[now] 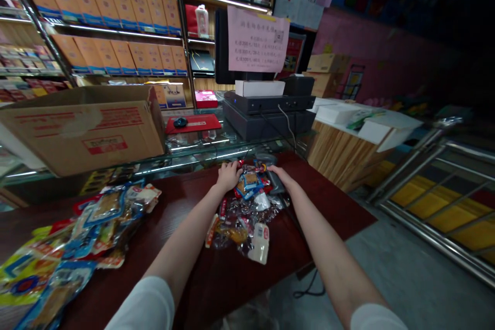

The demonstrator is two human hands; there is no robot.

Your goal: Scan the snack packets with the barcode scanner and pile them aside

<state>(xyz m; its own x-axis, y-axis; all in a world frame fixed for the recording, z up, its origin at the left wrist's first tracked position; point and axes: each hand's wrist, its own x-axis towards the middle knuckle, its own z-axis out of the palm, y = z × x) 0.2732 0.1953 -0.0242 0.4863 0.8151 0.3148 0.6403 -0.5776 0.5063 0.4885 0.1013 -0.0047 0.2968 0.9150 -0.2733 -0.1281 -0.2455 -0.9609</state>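
Note:
A heap of plastic-wrapped snack packets (249,185) lies on the dark red tabletop, some clear, some blue-edged or red. My left hand (229,175) is at the heap's far left side, its fingers curled onto the end of a clear and red packet. Across from it, my right hand (281,176) reaches in from the right, fingertips at the packets' far right edge; its other fingers are partly hidden. Nearer me in the heap lie a packet with a cream label (260,243) and one with orange contents (234,234).
A second snack pile (96,227) spreads over the table's left side. Behind it stands an open cardboard box (104,136) on a glass counter. A monitor with a pink notice (257,41) and a dark cash drawer (266,118) are ahead. Metal railing (444,185) stands right.

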